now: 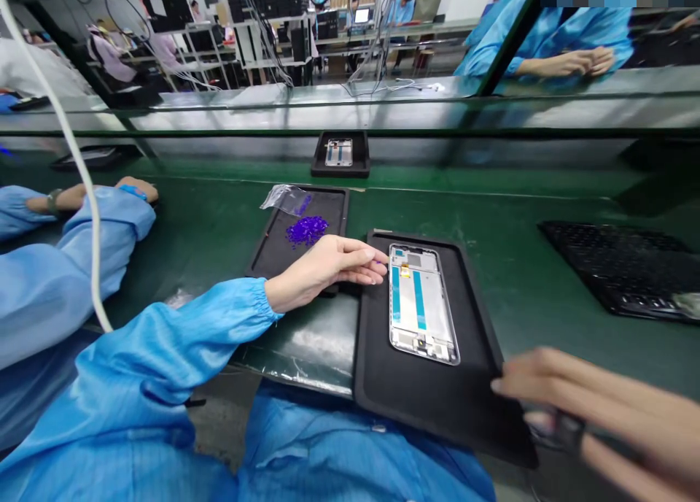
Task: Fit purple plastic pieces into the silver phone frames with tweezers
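A silver phone frame [421, 305] with two blue strips lies in a black tray [437, 392] on the green belt in front of me. My left hand [328, 268] reaches in from the left, its fingers pressed together on a small purple piece at the frame's top left corner. My right hand [569, 403], blurred, comes in from the lower right and grips the tray's near right edge, fingers on top and thumb below.
A second black tray [273, 257] holds a pile of purple pieces [306, 230] and a clear bag [284, 195]. Further back is another tray with a phone frame [340, 154]. A black grid tray [617, 268] lies right. A co-worker's sleeve [82, 217] and white cable [71, 144] are left.
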Demonstrator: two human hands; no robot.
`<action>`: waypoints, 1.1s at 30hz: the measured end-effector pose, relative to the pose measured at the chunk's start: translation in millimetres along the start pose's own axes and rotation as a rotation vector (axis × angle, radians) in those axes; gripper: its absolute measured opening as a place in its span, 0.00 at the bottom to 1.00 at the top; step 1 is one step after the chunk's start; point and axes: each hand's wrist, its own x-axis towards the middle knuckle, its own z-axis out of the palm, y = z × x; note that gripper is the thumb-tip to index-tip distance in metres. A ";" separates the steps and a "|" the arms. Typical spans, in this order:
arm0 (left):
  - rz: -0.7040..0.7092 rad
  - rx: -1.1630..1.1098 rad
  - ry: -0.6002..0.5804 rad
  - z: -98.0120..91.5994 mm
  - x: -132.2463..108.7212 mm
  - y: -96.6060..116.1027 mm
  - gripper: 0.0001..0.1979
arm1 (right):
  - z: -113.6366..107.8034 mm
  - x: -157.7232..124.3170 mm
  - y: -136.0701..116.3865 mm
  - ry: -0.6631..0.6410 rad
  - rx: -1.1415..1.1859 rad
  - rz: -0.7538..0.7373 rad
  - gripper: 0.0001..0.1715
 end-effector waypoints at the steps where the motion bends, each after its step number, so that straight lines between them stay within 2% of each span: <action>1: -0.002 0.006 -0.001 -0.7 0.2 -0.1 0.08 | -7.9 17.4 -0.2 -0.024 0.040 0.019 0.19; 4: 0.003 0.020 0.000 -2.4 1.2 -1.3 0.08 | -23.6 69.8 -4.5 0.080 0.151 0.094 0.16; 7: 0.024 0.033 0.013 -3.3 2.5 -3.0 0.08 | -19.4 106.3 -7.7 0.167 0.313 0.250 0.19; 12: 0.049 0.066 0.043 -3.9 4.7 -3.7 0.08 | 3.7 140.1 -5.9 0.266 0.717 0.456 0.27; 15: 0.051 0.074 0.053 -3.6 5.0 -3.8 0.07 | 10.7 154.4 -3.3 0.224 0.870 0.524 0.28; 20: 0.081 0.143 0.035 -1.1 3.0 -9.5 0.07 | 21.2 156.0 -0.3 0.088 0.964 0.502 0.20; 27: 0.256 0.463 0.023 1.5 -0.8 -19.7 0.08 | 32.9 141.1 -13.1 0.139 0.616 0.372 0.12; 33: 0.386 0.610 0.039 7.4 -8.5 -14.3 0.05 | 33.8 143.2 -16.3 0.114 0.591 0.344 0.12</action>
